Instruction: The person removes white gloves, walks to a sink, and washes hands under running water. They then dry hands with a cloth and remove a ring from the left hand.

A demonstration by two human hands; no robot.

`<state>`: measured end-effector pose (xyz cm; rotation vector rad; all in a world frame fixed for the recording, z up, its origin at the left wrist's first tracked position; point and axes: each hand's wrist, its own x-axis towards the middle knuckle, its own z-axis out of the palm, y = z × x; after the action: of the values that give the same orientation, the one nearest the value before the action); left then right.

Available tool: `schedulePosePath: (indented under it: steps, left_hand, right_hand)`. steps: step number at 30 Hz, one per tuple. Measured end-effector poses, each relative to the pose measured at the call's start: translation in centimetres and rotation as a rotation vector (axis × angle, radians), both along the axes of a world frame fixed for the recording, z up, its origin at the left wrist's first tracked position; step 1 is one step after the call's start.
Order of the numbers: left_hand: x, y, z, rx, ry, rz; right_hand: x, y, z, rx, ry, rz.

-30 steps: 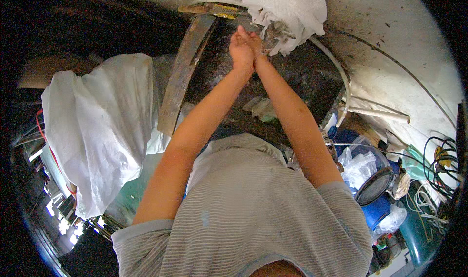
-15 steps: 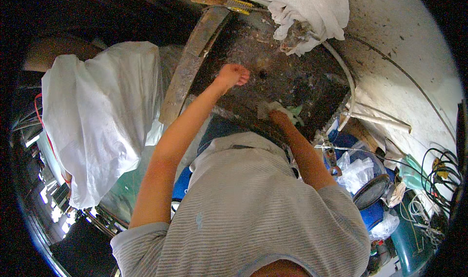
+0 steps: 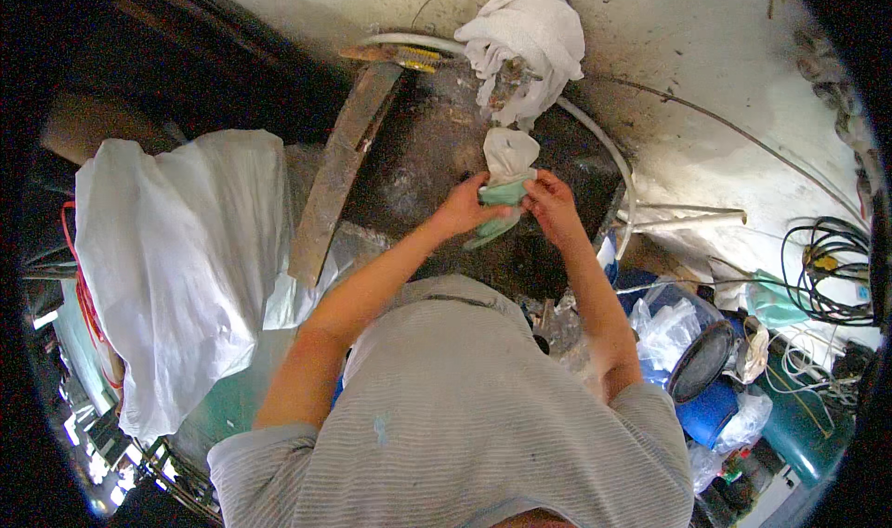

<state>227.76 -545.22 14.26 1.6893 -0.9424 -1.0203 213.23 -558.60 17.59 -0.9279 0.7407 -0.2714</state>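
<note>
A large white sack (image 3: 177, 268) fills the left of the frame, draped over a dark heap. Above centre lies a dark, wet, stained basin (image 3: 437, 147), its left rim formed by a rusty brown curved edge (image 3: 339, 170) running from upper centre down to the middle left. A pale wall surface (image 3: 725, 101) takes up the upper right, with a thin dark wire across it. A white hose (image 3: 604, 152) curves along the right side of the basin. At upper centre a bundle of white cloth (image 3: 525, 36) is wrapped about a fitting over the basin; the fitting itself is mostly hidden. At lower right sit a blue drum (image 3: 706, 393) with a dark round lid, clear plastic bags (image 3: 664, 328) just beside it, and black coiled cables (image 3: 827, 268) at the right edge. In the middle of the frame, just below the white cloth, both hands meet on a small rag (image 3: 505, 180), white at the top and green below. The left hand (image 3: 458, 210) has its grip closed on the rag's lower green part; the right hand (image 3: 553, 208) pinches the rag from the right side, fingers closed on it. The rag is held over the basin, its white end pointing up toward the cloth bundle.
</note>
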Motion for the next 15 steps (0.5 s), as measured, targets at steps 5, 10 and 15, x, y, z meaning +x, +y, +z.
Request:
schedulePosePath:
  steps: [5,10,15]
  left_hand:
    - [3.5,0.9,4.0,-0.012,-0.196,0.049]
    - [6.7,3.7,9.6,-0.084,-0.386,0.043]
    - [9.8,5.5,9.9,-0.067,-0.221,0.078]
  right_hand:
    - [1.5,1.3,0.7,-0.161,-0.004,-0.021]
    - [-0.1,-0.8,1.5,-0.516,0.114,-0.216]
    - [-0.5,-1.5,5.4,-0.570,-0.152,-0.285]
